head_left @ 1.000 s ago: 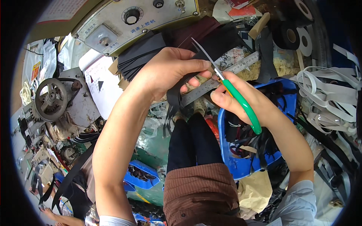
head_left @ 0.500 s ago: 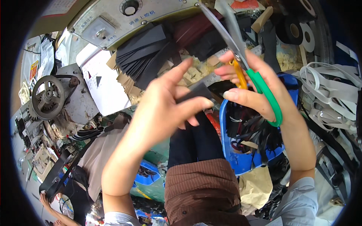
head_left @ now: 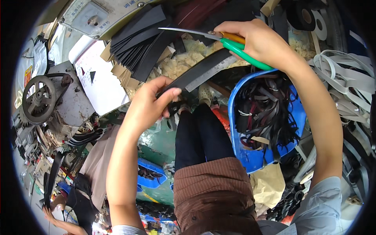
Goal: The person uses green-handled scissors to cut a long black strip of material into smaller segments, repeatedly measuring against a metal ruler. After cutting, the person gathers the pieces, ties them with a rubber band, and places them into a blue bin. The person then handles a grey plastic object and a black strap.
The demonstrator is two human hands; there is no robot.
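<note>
My left hand [head_left: 150,101] pinches the near end of a black strip [head_left: 192,73] between thumb and fingers. The strip runs up and to the right, toward my right hand [head_left: 260,41]. That hand grips a pair of scissors [head_left: 239,49] with one green and one orange handle. Their blades point left, above the strip, and look closed together. The strip's far end is hidden by my right hand, so I cannot tell whether those fingers also hold it. A grey ruler [head_left: 209,73] with fine marks lies along the strip's near side.
Fanned black pieces [head_left: 137,43] lie on the bench below a machine panel [head_left: 117,11]. Right of my legs, a blue bin [head_left: 250,166] holds many dark strips. A handwheel [head_left: 39,94] stands left, white straps [head_left: 337,74] lie right. Another person's hand [head_left: 51,215] shows lower left.
My right hand has turned the scissors from pointing up to pointing left, their blades now together. The left hand has moved left and down, and the black strip is now stretched out between both hands.
</note>
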